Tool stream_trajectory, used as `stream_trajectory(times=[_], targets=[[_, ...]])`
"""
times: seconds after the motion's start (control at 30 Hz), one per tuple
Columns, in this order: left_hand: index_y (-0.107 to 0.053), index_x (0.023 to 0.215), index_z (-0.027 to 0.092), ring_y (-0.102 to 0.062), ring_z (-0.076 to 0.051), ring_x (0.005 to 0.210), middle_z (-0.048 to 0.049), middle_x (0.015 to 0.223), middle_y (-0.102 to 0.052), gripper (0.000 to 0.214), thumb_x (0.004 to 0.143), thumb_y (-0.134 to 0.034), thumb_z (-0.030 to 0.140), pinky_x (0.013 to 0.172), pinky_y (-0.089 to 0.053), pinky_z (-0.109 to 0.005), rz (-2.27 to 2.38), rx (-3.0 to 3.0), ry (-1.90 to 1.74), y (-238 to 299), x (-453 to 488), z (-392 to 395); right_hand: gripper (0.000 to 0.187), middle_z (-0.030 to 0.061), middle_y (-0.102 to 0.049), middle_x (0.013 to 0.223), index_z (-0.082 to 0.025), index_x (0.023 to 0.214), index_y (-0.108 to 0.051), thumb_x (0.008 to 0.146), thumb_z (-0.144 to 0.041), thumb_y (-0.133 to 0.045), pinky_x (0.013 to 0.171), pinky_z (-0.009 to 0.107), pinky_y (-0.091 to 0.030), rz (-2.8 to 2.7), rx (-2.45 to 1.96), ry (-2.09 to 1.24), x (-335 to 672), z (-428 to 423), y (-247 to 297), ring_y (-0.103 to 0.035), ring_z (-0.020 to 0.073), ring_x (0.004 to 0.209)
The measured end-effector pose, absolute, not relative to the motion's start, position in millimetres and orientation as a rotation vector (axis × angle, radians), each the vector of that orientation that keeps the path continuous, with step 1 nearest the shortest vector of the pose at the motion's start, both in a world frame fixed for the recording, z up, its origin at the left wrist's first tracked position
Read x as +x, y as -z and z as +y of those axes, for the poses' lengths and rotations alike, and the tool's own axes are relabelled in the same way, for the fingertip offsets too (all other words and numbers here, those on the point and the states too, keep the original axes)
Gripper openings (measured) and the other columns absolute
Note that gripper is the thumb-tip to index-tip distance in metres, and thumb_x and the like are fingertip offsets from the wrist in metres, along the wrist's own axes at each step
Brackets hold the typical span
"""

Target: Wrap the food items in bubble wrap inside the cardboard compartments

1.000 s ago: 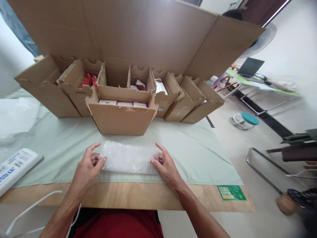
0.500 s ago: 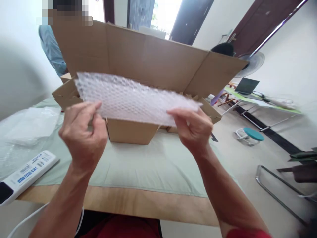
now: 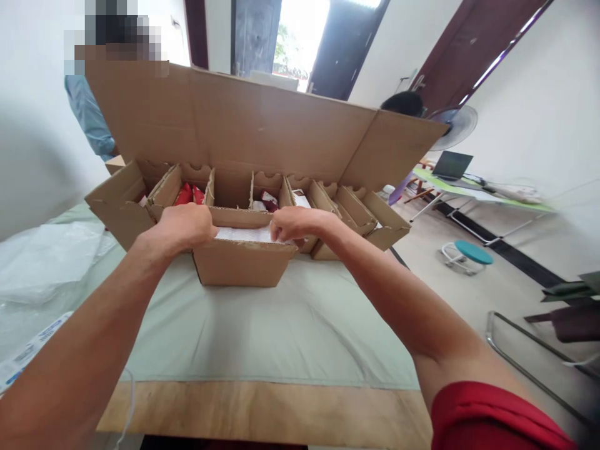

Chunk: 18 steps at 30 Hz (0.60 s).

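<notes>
The sheet of bubble wrap [image 3: 244, 234] lies in the top of a small cardboard box [image 3: 241, 265], stretched between my hands. My left hand [image 3: 185, 224] is closed on its left end; the fingertips are hidden below the box's rim. My right hand [image 3: 299, 223] has its fingers curled together on the right end. Right behind the small box stands a row of cardboard compartments. One compartment at the left holds red packets [image 3: 188, 195]. Another, behind my right hand, has a dark red packet [image 3: 269, 201] in it.
A tall cardboard flap [image 3: 281, 125] rises behind the compartments. Loose clear plastic sheets [image 3: 47, 262] and a white power strip [image 3: 32, 350] lie at the left. A person in a blue sleeve [image 3: 89, 112] is beyond the flap. A teal stool [image 3: 472, 252] stands at the right.
Both my hands have moved forward and lowered the bubble wrap from above the table into the top of the small box. The compartments behind have come into view.
</notes>
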<state>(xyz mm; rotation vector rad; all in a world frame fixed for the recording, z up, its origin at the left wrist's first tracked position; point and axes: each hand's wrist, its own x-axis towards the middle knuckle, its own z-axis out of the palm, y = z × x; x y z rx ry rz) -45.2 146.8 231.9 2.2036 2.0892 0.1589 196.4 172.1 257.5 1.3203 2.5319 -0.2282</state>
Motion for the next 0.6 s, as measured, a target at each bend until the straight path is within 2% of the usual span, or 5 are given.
stream_trajectory(times=[0.1, 0.2, 0.33, 0.47, 0.6], targets=[[-0.069, 0.06, 0.021, -0.07, -0.033, 0.077, -0.0117, 0.067, -0.07, 0.015, 0.07, -0.064, 0.032, 0.084, -0.052, -0.046, 2.024, 2.229, -0.119, -231, -42, 158, 0.025, 0.0018, -0.072, 0.061, -0.017, 0.079, -0.081, 0.067, -0.003, -0.064, 0.06, 0.027, -0.04, 2.479, 1.3, 0.19, 185, 182, -250, -0.065, 0.0166, 0.058], [-0.071, 0.064, 0.023, -0.07, -0.032, 0.079, -0.011, 0.077, -0.074, 0.02, 0.075, -0.058, 0.035, 0.085, -0.051, -0.046, 1.965, 2.255, -0.099, -227, -48, 153, 0.027, 0.0042, -0.077, 0.072, -0.019, 0.08, -0.082, 0.067, -0.003, -0.065, 0.062, 0.029, -0.04, 2.488, 1.292, 0.186, 190, 183, -246, -0.068, 0.0194, 0.068], [-0.069, 0.068, 0.024, -0.067, -0.032, 0.088, -0.0109, 0.09, -0.076, 0.032, 0.085, -0.047, 0.04, 0.089, -0.047, -0.048, 1.897, 2.515, -0.37, -219, -59, 137, 0.025, 0.0042, -0.078, 0.082, -0.022, 0.085, -0.082, 0.074, -0.008, -0.064, 0.068, 0.031, -0.04, 2.64, 1.353, 0.113, 210, 173, -255, -0.068, 0.0205, 0.076], [-0.06, 0.058, 0.023, -0.065, -0.031, 0.085, -0.0098, 0.076, -0.072, 0.041, 0.09, -0.041, 0.04, 0.097, -0.04, -0.051, 1.678, 2.74, -0.515, -213, -47, 137, 0.026, 0.0027, -0.073, 0.072, -0.022, 0.078, -0.079, 0.078, -0.008, -0.057, 0.069, 0.03, -0.039, 2.783, 1.347, 0.028, 213, 171, -259, -0.064, 0.0179, 0.071], [-0.062, 0.061, 0.023, -0.065, -0.028, 0.08, -0.008, 0.073, -0.072, 0.049, 0.095, -0.033, 0.043, 0.101, -0.038, -0.054, 1.539, 2.726, -0.52, -211, -30, 137, 0.027, 0.0019, -0.075, 0.077, -0.019, 0.079, -0.078, 0.077, -0.004, -0.055, 0.069, 0.029, -0.039, 2.673, 1.235, 0.305, 205, 172, -254, -0.062, 0.0158, 0.071]])
